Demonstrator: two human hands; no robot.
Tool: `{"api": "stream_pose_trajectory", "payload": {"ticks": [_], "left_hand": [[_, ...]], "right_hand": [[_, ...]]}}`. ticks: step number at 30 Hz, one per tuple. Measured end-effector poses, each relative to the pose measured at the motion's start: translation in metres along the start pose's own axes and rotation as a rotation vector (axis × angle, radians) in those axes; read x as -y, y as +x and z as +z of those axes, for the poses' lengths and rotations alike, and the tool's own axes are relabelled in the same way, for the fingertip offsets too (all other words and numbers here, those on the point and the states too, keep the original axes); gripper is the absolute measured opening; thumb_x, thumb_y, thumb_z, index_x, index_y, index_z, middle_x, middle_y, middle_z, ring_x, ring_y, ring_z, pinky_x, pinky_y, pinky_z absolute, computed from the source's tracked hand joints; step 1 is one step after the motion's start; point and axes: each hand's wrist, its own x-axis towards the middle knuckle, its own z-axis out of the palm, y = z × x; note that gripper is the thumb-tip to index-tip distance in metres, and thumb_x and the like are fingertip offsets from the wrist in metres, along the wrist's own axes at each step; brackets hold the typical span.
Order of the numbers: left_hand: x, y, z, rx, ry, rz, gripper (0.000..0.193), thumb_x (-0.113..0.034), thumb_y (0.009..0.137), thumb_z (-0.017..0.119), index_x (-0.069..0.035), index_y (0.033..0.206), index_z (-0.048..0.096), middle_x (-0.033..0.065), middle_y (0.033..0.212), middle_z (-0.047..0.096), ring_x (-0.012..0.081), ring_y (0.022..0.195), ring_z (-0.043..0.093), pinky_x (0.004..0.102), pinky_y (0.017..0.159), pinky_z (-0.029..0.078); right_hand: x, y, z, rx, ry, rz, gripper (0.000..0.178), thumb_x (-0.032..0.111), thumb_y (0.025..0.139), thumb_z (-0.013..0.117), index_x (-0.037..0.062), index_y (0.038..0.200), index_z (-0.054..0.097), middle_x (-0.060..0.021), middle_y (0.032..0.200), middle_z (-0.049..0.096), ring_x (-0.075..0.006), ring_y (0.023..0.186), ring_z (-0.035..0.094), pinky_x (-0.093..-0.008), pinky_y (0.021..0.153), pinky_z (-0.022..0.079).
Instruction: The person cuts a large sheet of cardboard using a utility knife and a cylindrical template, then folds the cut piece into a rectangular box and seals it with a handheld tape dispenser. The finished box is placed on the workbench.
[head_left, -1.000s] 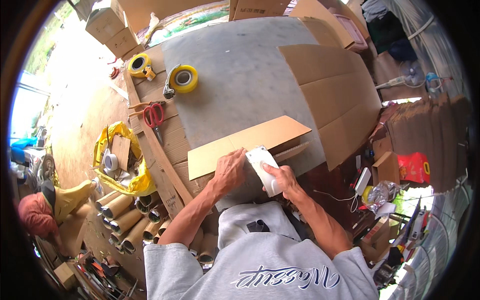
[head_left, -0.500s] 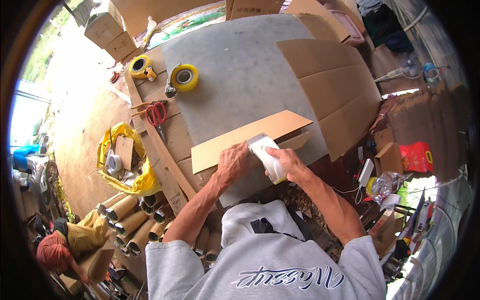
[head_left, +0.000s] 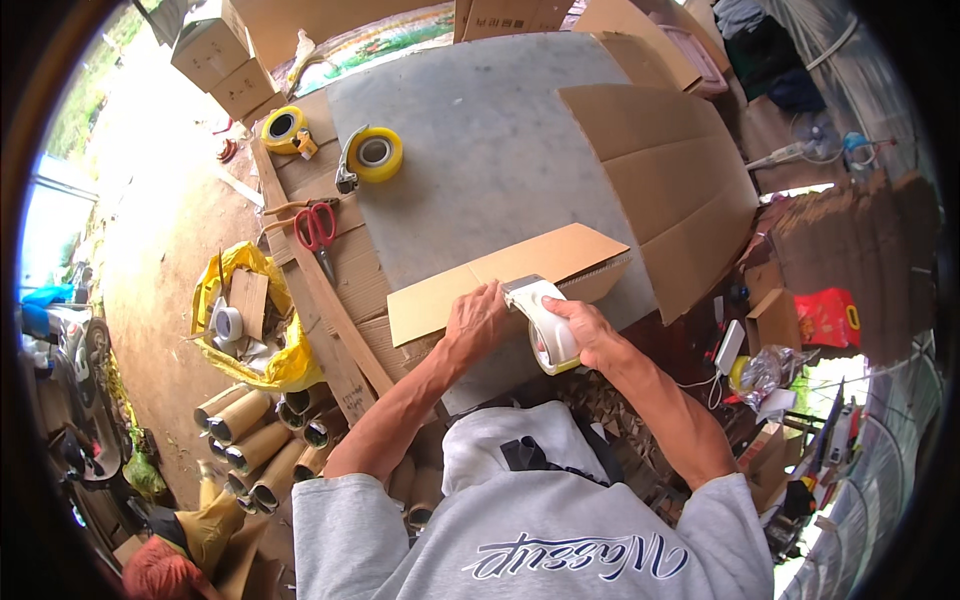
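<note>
Dispenser [head_left: 541, 318] is tipped further onto its side than half a second back, roll now exposed at the near end; carton [head_left: 480, 277] is seen in about the same spot. Left to right: scissors [head_left: 319, 246] are left well apart from the hands. Carton is laid near the grey sheet's [head_left: 480, 150] near edge, just ahead of both hands, long axis run left to right, right end angled away. Left hand [head_left: 476, 318] is placed at its near edge, so is judged the nearer; fingers are bunched, nearly closed, by the dispenser's front end; whether tape is pinched can't be told. Dispenser is held between hands, front pointed up-left, toward carton. Right hand [head_left: 597, 340] is wrapped round it, partly closed, thumb on top, other fingers mostly hidden.
</note>
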Motion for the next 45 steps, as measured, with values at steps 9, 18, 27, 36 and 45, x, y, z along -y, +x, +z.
{"api": "stream_pose_trajectory", "payload": {"ticks": [9,18,27,36,45], "left_hand": [[-0.002,0.000,-0.016,-0.081,-0.078,0.065,0.040,-0.014,0.086,0.062,0.009,0.119,0.058,0.0237,0.110,0.067,0.0371,0.100,0.067,0.0455,0.079,0.057],[0.008,0.003,0.001,-0.089,-0.078,0.097,0.039,-0.019,0.086,0.063,0.006,0.114,0.056,0.0253,0.109,0.067,0.0411,0.101,0.067,0.0482,0.083,0.056],[-0.004,0.003,-0.021,-0.102,-0.202,0.029,0.021,-0.017,0.088,0.064,0.001,0.097,0.060,0.0200,0.096,0.068,0.0390,0.094,0.068,0.0493,0.076,0.055],[-0.005,0.007,-0.026,-0.036,-0.243,-0.092,0.019,-0.019,0.081,0.067,-0.001,0.087,0.065,0.0169,0.093,0.068,0.0376,0.093,0.068,0.0493,0.076,0.054],[0.003,0.011,-0.022,-0.013,-0.340,-0.209,0.036,-0.036,0.081,0.071,0.000,0.087,0.074,0.0209,0.092,0.067,0.0413,0.083,0.066,0.0468,0.076,0.054]], "right_hand": [[-0.020,-0.100,0.001,-0.032,-0.281,-0.004,0.045,0.034,0.096,0.064,-0.0105,0.101,0.068,-0.0153,0.075,0.068,-0.0226,0.058,0.066,-0.0345,0.052,0.053],[-0.045,-0.097,-0.025,-0.031,-0.089,-0.195,0.050,0.039,0.092,0.070,-0.0115,0.098,0.068,-0.0165,0.078,0.068,-0.0253,0.056,0.068,-0.0361,0.051,0.057],[0.091,-0.014,0.021,0.120,-0.007,-0.160,0.034,0.031,0.101,0.060,0.0008,0.115,0.062,-0.0114,0.092,0.067,-0.0242,0.075,0.067,-0.0415,0.066,0.058],[0.099,0.029,0.027,0.141,0.062,-0.013,0.032,0.036,0.103,0.055,0.0056,0.110,0.063,-0.0093,0.083,0.068,-0.0215,0.067,0.065,-0.0451,0.057,0.055],[0.060,0.026,-0.008,0.179,-0.119,0.159,0.042,0.035,0.103,0.054,0.0010,0.128,0.059,-0.0121,0.101,0.070,-0.0258,0.085,0.070,-0.0452,0.076,0.059]]}}
